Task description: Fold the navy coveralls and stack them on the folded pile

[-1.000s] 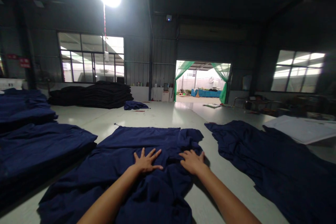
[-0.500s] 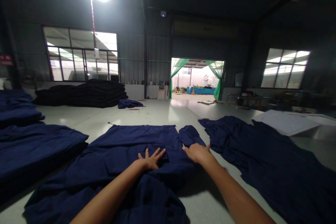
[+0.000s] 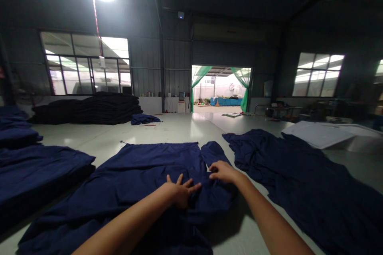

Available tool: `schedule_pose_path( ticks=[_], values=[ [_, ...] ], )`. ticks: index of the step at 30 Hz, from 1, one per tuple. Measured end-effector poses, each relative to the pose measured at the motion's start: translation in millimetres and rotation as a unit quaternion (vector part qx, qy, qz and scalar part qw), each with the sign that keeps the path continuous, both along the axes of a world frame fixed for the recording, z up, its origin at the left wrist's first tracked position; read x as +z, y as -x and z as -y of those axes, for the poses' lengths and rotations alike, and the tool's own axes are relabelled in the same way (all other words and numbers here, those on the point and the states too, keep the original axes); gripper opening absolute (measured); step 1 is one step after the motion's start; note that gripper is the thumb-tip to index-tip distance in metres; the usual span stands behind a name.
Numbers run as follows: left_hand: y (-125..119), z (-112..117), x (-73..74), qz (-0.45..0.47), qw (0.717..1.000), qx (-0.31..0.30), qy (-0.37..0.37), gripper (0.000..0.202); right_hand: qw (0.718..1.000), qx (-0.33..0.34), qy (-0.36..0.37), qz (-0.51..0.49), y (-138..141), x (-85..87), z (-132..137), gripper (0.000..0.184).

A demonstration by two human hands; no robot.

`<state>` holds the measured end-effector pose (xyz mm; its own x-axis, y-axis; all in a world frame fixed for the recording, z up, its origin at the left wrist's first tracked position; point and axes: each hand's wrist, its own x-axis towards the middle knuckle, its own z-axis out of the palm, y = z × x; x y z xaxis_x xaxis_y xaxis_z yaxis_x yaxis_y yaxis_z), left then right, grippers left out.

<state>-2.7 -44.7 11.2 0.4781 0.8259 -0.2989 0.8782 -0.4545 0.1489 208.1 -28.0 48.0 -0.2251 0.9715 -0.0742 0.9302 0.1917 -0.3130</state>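
Note:
A dark navy garment (image 3: pixel 137 185) lies spread on the pale table before me, with a drawstring end showing at its far left corner. My left hand (image 3: pixel 182 194) rests on its middle, fingers spread over the cloth. My right hand (image 3: pixel 223 172) is at the garment's right side, beside a narrow sleeve-like part (image 3: pixel 214 152) that extends toward the back. Its fingers are bent and slightly apart, close to or touching the cloth; no grip on it shows. The near part of the garment is bunched beneath my forearms.
Another navy garment (image 3: pixel 296 175) lies crumpled on the right, near a white sheet-like piece (image 3: pixel 320 133). Navy folded stacks (image 3: pixel 38 171) stand on the left. Farther back are a dark cloth pile (image 3: pixel 89 108) and a small navy bundle (image 3: pixel 144 118) on the table (image 3: pixel 179 129).
My left hand has slid a little right and nearer to me, still spread. My right hand has lifted and turned, its fingers now bent. The cloth near me has shifted, and the view has shifted slightly.

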Motion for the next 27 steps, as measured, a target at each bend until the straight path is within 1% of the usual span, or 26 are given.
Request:
schedule_pose_path(
  ticks=[1,2,3,4,6,7,8,9,10,11,12,14,15,17,18,19,21,22,24,25,26,27],
  values=[
    [-6.7,-0.6,3.7,-0.006,1.000,-0.004,0.008,0.065,0.996,-0.062,-0.067,0.002,-1.4,-1.3,-4.1,0.040],
    [-13.5,-1.6,8.7,-0.011,1.000,-0.008,0.014,0.054,0.984,-0.124,-0.123,0.010,-2.4,-4.3,-8.2,0.039],
    [-20.1,-3.2,14.5,-0.009,1.000,-0.017,0.009,0.048,0.972,-0.172,-0.161,0.018,-3.7,-8.9,-12.4,0.042],
    [-26.4,-5.1,19.8,0.004,0.999,-0.030,-0.010,0.050,0.962,-0.208,-0.177,0.021,-5.6,-14.6,-16.3,0.047],
    [-36.7,-9.4,24.8,0.050,0.994,-0.071,-0.061,0.066,0.954,-0.254,-0.159,0.014,-12.3,-27.3,-23.2,0.059],
    [-40.5,-11.6,22.8,0.071,0.990,-0.090,-0.077,0.075,0.954,-0.269,-0.132,0.005,-17.0,-33.1,-25.9,0.064],
    [-43.5,-13.7,17.8,0.085,0.988,-0.100,-0.080,0.081,0.955,-0.278,-0.102,-0.005,-22.1,-37.8,-28.0,0.066],
    [-45.6,-15.7,10.2,0.090,0.988,-0.105,-0.074,0.084,0.957,-0.280,-0.073,-0.015,-27.5,-41.2,-29.7,0.064],
    [-46.9,-17.3,1.2,0.085,0.990,-0.103,-0.054,0.083,0.959,-0.278,-0.053,-0.024,-32.6,-43.2,-30.9,0.057],
    [-47.4,-18.6,-8.0,0.085,0.990,-0.100,-0.053,0.081,0.961,-0.272,-0.046,-0.031,-37.0,-43.7,-31.9,0.049],
    [-47.3,-19.6,-16.1,0.085,0.990,-0.096,-0.051,0.079,0.962,-0.267,-0.050,-0.038,-40.6,-43.0,-32.9,0.043],
    [-45.6,-20.4,-25.9,0.110,0.987,-0.098,-0.058,0.078,0.961,-0.262,-0.072,-0.056,-44.6,-38.7,-35.2,0.038],
    [-44.2,-20.6,-26.9,0.133,0.985,-0.093,-0.057,0.077,0.960,-0.261,-0.082,-0.067,-44.8,-35.7,-36.6,0.039],
    [-40.7,-21.1,-22.1,0.215,0.973,-0.059,-0.066,0.067,0.958,-0.255,-0.098,-0.090,-41.1,-28.6,-39.0,0.044],
    [-38.7,-21.8,-17.4,0.271,0.958,-0.032,-0.082,0.058,0.957,-0.247,-0.109,-0.101,-37.0,-24.9,-39.2,0.046],
    [-36.3,-23.1,-11.9,0.332,0.938,0.000,-0.102,0.050,0.957,-0.235,-0.123,-0.115,-31.4,-21.0,-38.3,0.050],
    [-30.4,-27.2,-0.2,0.445,0.883,0.060,-0.136,0.040,0.958,-0.188,-0.160,-0.147,-15.3,-12.7,-32.0,0.056],
    [-26.9,-29.9,5.1,0.490,0.855,0.087,-0.141,0.039,0.959,-0.149,-0.177,-0.161,-5.2,-8.3,-26.3,0.058],
    [-19.1,-35.9,13.2,0.553,0.810,0.142,-0.135,0.043,0.966,-0.033,-0.181,-0.180,16.5,0.9,-10.9,0.059],
    [-15.1,-38.8,15.9,0.571,0.792,0.170,-0.131,0.049,0.970,0.039,-0.157,-0.183,26.9,5.6,-2.3,0.057],
    [-11.1,-41.3,17.5,0.580,0.780,0.196,-0.130,0.055,0.968,0.121,-0.111,-0.188,36.0,10.1,5.8,0.052],
    [-7.2,-43.4,18.2,0.580,0.774,0.218,-0.134,0.064,0.960,0.191,-0.059,-0.195,43.3,14.0,12.6,0.045]
  ],
)
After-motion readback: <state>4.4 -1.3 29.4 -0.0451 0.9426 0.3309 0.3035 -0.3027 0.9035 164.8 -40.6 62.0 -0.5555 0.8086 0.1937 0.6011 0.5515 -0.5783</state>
